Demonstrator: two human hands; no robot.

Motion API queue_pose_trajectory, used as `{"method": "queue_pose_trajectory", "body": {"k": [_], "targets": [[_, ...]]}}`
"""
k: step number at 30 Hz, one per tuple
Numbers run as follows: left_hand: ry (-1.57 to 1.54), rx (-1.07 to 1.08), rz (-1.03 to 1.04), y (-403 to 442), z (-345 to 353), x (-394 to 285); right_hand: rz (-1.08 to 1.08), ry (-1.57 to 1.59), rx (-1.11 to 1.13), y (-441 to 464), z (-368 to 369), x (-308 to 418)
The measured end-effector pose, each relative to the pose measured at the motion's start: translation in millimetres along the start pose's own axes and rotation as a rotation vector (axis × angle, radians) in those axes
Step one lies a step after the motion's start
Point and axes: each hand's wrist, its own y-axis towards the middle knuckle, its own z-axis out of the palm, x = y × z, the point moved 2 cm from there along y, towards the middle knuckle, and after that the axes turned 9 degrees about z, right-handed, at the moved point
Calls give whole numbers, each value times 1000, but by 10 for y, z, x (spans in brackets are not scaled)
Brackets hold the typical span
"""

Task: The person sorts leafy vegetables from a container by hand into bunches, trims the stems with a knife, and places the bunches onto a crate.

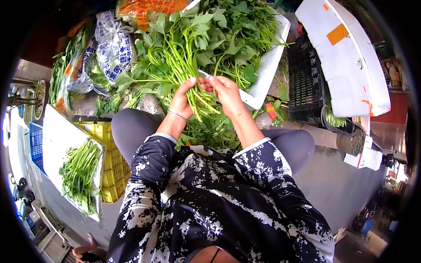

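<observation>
My left hand [181, 101] is wrapped round a bunch of leafy green stems [182, 57], whose leaves point away from me and whose cut ends hang toward my lap. Just right of the bunch, my right hand [226, 93] has its thumb and fingertips pressed together near the stems; what they pinch, if anything, is too small to make out. Beyond both hands, a white foam box [268, 72] holds a heap of similar greens [239, 39]. More loose leaves [210, 131] lie below my hands, between my legs.
At left, greens lie on a white foam lid [52, 144] over a yellow crate [115, 162]. Plastic bags [115, 48] stand at upper left. A black crate [302, 83] and white foam board [346, 57] are at right. Part of another person [87, 250] shows at bottom left.
</observation>
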Motion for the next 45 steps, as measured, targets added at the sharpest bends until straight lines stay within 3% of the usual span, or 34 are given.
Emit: {"method": "queue_pose_trajectory", "body": {"k": [2, 5, 6, 8, 10, 11, 12, 14, 16, 19, 22, 24, 25, 26, 27, 29, 34, 36, 38, 39, 44, 45], "targets": [[-121, 118, -33, 15, -19, -56, -21, 351, -79, -149, -46, 34], [-111, 88, 23, -29, 32, -72, -102, 454, -28, -346, -106, -193], [-68, 52, 63, -30, 33, -82, -78, 313, -77, -499, -176, -289], [-300, 154, 23, -2, 52, -196, -33, 86, -222, -812, -379, -687], [-210, 101, 27, -45, 89, -185, 43, -726, -248, -1074, -630, -1176], [-166, 109, 23, -62, 78, -171, 368, -1094, -104, -1153, -714, -1222], [-120, 117, 16, -72, 51, -152, 490, -1246, -96, -1202, -721, -1217], [-76, 162, -12, -82, 20, -129, 446, -1230, -189, -1088, -748, -1108], [158, 88, 55, -130, 34, -121, 81, -666, -337, -900, -664, -760], [486, 118, 118, -125, 3, -59, -193, -399, -226, -744, -246, -28], [1072, 224, 319, -221, 173, -60, -220, -241, -89, -511, -46, 179], [988, 327, 340, -235, 156, 55, -192, -64, 127, -453, 38, 295], [1403, 356, 593, -268, 234, 65, -256, -12, 109, -374, 6, 181], [1778, 386, 557, -342, 252, 78, -132, 33, 27, -425, -37, 96], [1861, 295, 437, -353, 273, 120, -158, 106, 37, -431, -83, -16], [1922, 187, 304, -363, 276, 185, -131, 201, 39, -429, -216, -155], [2170, 370, 348, -372, 439, 195, -3, 330, 117, -499, -496, -240], [2225, 390, 382, -400, 489, 223, -49, 278, 195, -452, -593, -309], [2429, 464, 557, -478, 574, 304, 75, 379, -1, -535, -453, -170], [2495, 454, 689, -546, 647, 328, 39, 498, 50, -448, -382, -203], [2499, 470, 712, -548, 654, 448, 49, 566, -56, -495, -363, -164], [2463, 482, 601, -539, 642, 435, 60, 519, -90, -491, -358, -150]]}}
